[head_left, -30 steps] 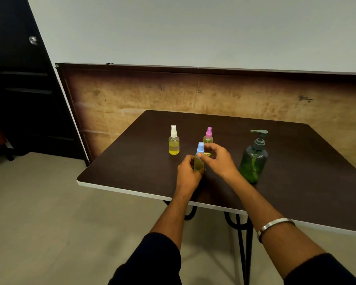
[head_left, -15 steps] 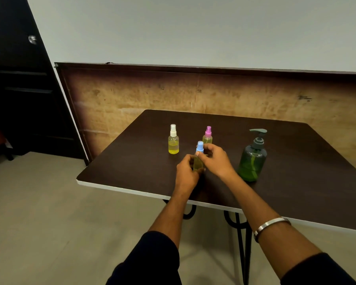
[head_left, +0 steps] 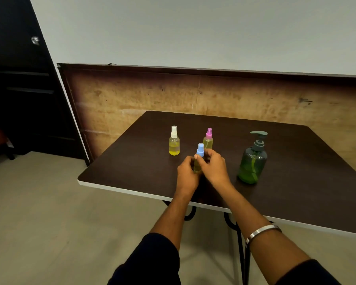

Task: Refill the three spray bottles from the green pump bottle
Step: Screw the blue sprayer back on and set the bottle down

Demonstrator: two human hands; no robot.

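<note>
Dark brown surface (head_left: 296, 161): your left hand (head_left: 186, 173) wraps the small blue-capped clear spray bottle (head_left: 199, 157) mid-front; right hand (head_left: 215, 166) pinches its cap. Grip's tight on both. Twist too hard w/ a loose base hold & it tips, spills.

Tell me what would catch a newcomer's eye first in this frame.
Both hands meet over the blue-capped spray bottle near the table's front edge: the left hand grips its body and the right hand pinches at the cap. To the right stands the green pump bottle, the largest thing there. Behind the hands stand the white-capped spray bottle and pink-capped spray bottle, both holding yellow liquid.
</note>
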